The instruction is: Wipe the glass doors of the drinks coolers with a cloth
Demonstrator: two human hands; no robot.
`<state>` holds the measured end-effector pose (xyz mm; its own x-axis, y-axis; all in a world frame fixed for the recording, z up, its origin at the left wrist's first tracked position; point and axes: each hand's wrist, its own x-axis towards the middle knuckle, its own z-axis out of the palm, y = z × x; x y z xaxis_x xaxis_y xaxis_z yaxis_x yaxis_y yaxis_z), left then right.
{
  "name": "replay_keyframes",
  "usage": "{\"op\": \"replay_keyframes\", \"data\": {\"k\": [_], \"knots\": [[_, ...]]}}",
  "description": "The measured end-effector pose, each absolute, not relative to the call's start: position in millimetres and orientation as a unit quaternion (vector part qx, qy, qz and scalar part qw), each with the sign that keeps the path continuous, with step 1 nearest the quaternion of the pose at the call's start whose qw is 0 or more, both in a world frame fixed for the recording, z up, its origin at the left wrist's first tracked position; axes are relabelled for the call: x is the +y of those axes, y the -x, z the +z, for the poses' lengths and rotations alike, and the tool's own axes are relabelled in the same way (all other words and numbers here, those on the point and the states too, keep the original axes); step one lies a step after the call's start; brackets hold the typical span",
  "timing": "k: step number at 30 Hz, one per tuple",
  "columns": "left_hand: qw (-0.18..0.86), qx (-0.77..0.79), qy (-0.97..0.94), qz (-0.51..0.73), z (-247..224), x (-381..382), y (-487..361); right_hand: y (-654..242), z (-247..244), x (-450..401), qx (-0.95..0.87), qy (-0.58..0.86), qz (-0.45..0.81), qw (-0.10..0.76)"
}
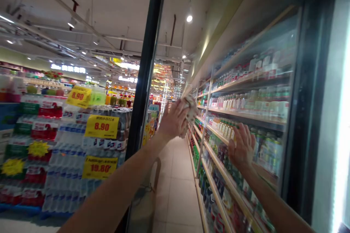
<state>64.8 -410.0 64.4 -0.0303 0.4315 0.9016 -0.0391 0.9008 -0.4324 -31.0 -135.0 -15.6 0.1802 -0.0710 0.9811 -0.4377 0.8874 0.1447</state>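
In the head view, my left hand point(172, 119) reaches forward to the glass pane of a black-framed door point(148, 43). A crumpled, light patterned cloth point(189, 112) is bunched under its fingers and appears pressed to the glass. Farther right and lower, my right hand point(242, 145) is raised at the same pane with its fingers apart and nothing in it. Whether its fingertips touch the glass I cannot tell.
Shelves of bottled drinks point(246, 105) show in the glass, beside a tiled aisle floor point(180, 174). To the left stand stacked drink packs point(65, 160) with yellow price signs point(101, 126). A bright light strip point(341, 116) runs down the right edge.
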Motion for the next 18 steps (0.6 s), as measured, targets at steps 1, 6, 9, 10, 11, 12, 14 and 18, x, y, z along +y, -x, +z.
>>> {"op": "replay_keyframes", "data": {"k": [1, 6, 9, 10, 11, 12, 14, 18], "knots": [[0.709, -0.689, 0.083, 0.124, 74.4, -418.4, -66.2, 31.1, -15.6, -135.2, -0.629, -0.201, 0.125, 0.740], [0.728, -0.680, 0.042, 0.074, 71.1, -421.8, -67.1, 31.1, -15.2, -135.0, -0.618, -0.203, 0.121, 0.750], [0.670, -0.689, 0.191, 0.198, 44.8, -403.3, -64.5, 31.5, -15.1, -134.2, -0.613, -0.205, 0.113, 0.754], [0.654, -0.686, 0.223, 0.227, 40.6, -400.1, -64.2, 31.8, -15.2, -134.0, -0.612, -0.205, 0.110, 0.756], [0.648, -0.683, 0.235, 0.240, 39.9, -399.6, -64.3, 32.1, -15.3, -133.9, -0.611, -0.206, 0.107, 0.757], [0.650, -0.685, 0.228, 0.236, 42.4, -401.6, -64.9, 32.4, -15.4, -133.9, -0.609, -0.204, 0.105, 0.759], [0.676, -0.695, 0.163, 0.184, 52.7, -409.7, -66.4, 32.9, -15.6, -134.2, -0.610, -0.200, 0.104, 0.759], [0.708, -0.698, 0.060, 0.091, 56.7, -413.5, -66.0, 33.0, -15.5, -135.2, -0.609, -0.198, 0.100, 0.762]]}}
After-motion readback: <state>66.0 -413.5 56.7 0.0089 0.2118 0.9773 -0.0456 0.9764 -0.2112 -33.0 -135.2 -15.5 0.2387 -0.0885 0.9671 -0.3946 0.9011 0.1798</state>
